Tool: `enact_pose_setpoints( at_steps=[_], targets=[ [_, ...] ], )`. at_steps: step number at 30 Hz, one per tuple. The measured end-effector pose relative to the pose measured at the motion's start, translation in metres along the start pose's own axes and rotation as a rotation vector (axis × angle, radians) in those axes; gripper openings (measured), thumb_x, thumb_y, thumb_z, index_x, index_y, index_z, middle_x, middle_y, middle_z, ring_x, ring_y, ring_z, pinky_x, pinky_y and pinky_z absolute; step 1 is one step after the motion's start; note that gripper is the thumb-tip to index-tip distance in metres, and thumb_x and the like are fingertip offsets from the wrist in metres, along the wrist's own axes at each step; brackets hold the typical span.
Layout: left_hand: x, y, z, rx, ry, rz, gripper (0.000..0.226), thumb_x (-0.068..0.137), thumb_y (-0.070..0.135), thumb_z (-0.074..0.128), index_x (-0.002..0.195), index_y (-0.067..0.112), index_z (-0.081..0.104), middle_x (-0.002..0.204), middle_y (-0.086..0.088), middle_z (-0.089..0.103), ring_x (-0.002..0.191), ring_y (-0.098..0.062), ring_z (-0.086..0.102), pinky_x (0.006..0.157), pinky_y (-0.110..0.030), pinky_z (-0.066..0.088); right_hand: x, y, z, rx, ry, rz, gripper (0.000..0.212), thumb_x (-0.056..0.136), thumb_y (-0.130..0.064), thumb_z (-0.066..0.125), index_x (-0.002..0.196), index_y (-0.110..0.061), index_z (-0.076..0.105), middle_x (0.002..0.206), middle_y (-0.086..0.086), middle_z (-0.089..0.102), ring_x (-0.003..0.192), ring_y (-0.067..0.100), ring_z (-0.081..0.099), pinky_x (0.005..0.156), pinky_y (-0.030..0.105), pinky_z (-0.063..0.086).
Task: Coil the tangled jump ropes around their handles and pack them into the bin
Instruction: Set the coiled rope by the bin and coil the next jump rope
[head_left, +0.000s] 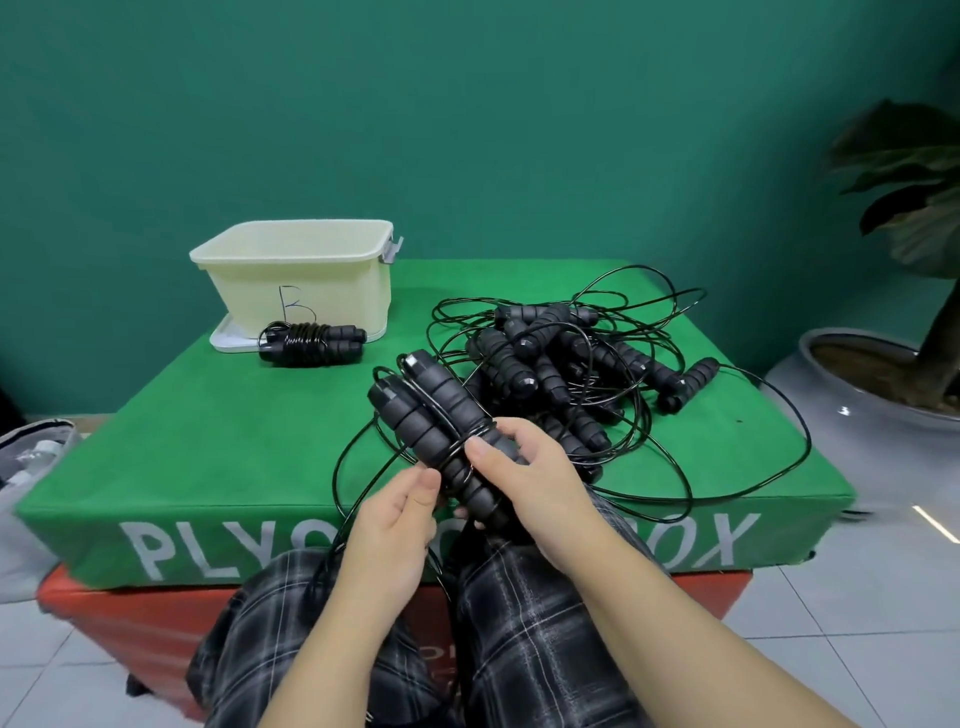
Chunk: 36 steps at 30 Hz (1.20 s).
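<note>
Head view: the right hand (540, 483) grips a pair of black handles (441, 431) side by side, its fingers curled round them; the left hand (395, 525) pinches the cord (358, 499) beside them. Behind on the green counter (249, 436) lies the tangled pile (571, 364); a coiled rope (311, 343) touches the cream bin (306, 270).

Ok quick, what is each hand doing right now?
Left hand: pinches the black cord at the pair of handles.
Right hand: closed around that pair of handles, holding them together.
</note>
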<state>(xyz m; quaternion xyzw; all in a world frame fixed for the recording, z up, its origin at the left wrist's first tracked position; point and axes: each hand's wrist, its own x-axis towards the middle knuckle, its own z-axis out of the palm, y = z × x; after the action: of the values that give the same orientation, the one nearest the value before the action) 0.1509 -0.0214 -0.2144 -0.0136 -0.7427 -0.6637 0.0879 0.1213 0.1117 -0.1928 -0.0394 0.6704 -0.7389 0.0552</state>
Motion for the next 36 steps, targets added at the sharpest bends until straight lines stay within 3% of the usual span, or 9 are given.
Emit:
enact_pose_setpoints(
  at_steps=[4,8,13,16,20,24,27,31,36],
  targets=[
    [-0.003,0.002,0.0,0.141,0.161,0.112,0.029,0.093,0.022,0.051,0.066,0.024,0.057,0.056,0.011,0.056,0.056,0.006,0.051,0.055,-0.005,0.036,-0.006,0.007,0.001,-0.283,0.13,-0.192,0.025,0.087,-0.031,0.068,0.102,-0.029,0.047,0.082,-0.008,0.062,0.066,0.001,0.055,0.067,0.02,0.045],
    [-0.005,-0.003,0.0,0.157,0.271,0.065,0.028,0.091,0.023,0.058,0.064,0.024,0.063,0.063,0.005,0.061,0.062,0.007,0.056,0.057,-0.004,0.037,-0.008,0.014,0.004,-0.6,0.157,-0.375,0.022,0.091,-0.038,0.059,0.109,-0.028,0.051,0.102,-0.015,0.054,0.092,-0.004,0.049,0.082,0.005,0.035],
    [-0.006,-0.003,-0.002,0.132,0.301,0.098,0.021,0.089,0.014,0.062,0.078,0.029,0.072,0.075,0.012,0.068,0.077,0.01,0.06,0.064,-0.001,0.04,-0.007,0.016,0.004,-0.78,0.054,-0.427,0.08,0.073,-0.069,0.049,0.13,-0.013,0.046,0.117,-0.014,0.035,0.111,-0.005,0.037,0.089,0.003,0.029],
    [-0.007,-0.003,-0.003,0.132,0.281,0.166,0.032,0.088,0.009,0.062,0.075,0.038,0.068,0.075,0.014,0.069,0.079,0.004,0.061,0.067,-0.003,0.041,-0.005,0.018,0.003,-0.86,0.051,-0.406,0.089,0.069,-0.062,0.066,0.138,-0.013,0.04,0.117,-0.012,0.029,0.12,0.007,0.037,0.097,0.016,0.032],
    [-0.007,0.002,-0.005,0.118,0.248,0.255,0.031,0.087,0.007,0.061,0.081,0.037,0.067,0.07,0.007,0.065,0.069,0.002,0.059,0.066,-0.005,0.042,-0.004,0.015,0.0,-0.777,0.07,-0.355,0.064,0.083,-0.042,0.069,0.137,-0.019,0.046,0.114,-0.009,0.044,0.113,0.005,0.045,0.099,0.023,0.037],
    [-0.003,0.003,-0.008,0.068,0.177,0.255,0.026,0.087,0.015,0.056,0.096,0.039,0.064,0.075,0.014,0.067,0.06,0.005,0.054,0.062,-0.005,0.041,-0.005,0.015,0.0,-0.596,0.096,-0.351,0.022,0.086,-0.041,0.064,0.106,-0.031,0.064,0.097,-0.012,0.059,0.093,-0.002,0.053,0.08,0.018,0.04],
    [0.001,-0.002,-0.008,0.007,0.181,0.183,0.022,0.09,0.009,0.055,0.094,0.029,0.064,0.07,0.013,0.067,0.055,0.004,0.052,0.058,-0.007,0.041,-0.006,0.014,0.0,-0.464,0.093,-0.309,0.026,0.079,-0.053,0.059,0.092,-0.031,0.063,0.087,-0.014,0.064,0.083,-0.002,0.056,0.075,0.017,0.04],
    [0.004,-0.006,-0.009,-0.023,0.228,0.152,0.012,0.092,0.013,0.053,0.082,0.018,0.051,0.056,0.005,0.054,0.054,-0.001,0.048,0.056,-0.012,0.039,-0.008,0.015,0.002,-0.362,0.003,-0.288,0.019,0.089,-0.039,0.058,0.091,-0.021,0.064,0.06,-0.023,0.049,0.064,-0.003,0.045,0.067,0.022,0.041],
    [0.01,-0.008,-0.01,-0.058,0.131,-0.053,0.027,0.081,0.045,0.049,0.085,0.019,0.05,0.053,0.008,0.049,0.048,-0.004,0.041,0.048,-0.02,0.034,-0.009,0.013,0.003,-0.32,0.003,-0.307,0.023,0.083,-0.047,0.052,0.088,-0.027,0.063,0.066,-0.023,0.054,0.068,-0.005,0.048,0.069,0.012,0.038]
  ],
)
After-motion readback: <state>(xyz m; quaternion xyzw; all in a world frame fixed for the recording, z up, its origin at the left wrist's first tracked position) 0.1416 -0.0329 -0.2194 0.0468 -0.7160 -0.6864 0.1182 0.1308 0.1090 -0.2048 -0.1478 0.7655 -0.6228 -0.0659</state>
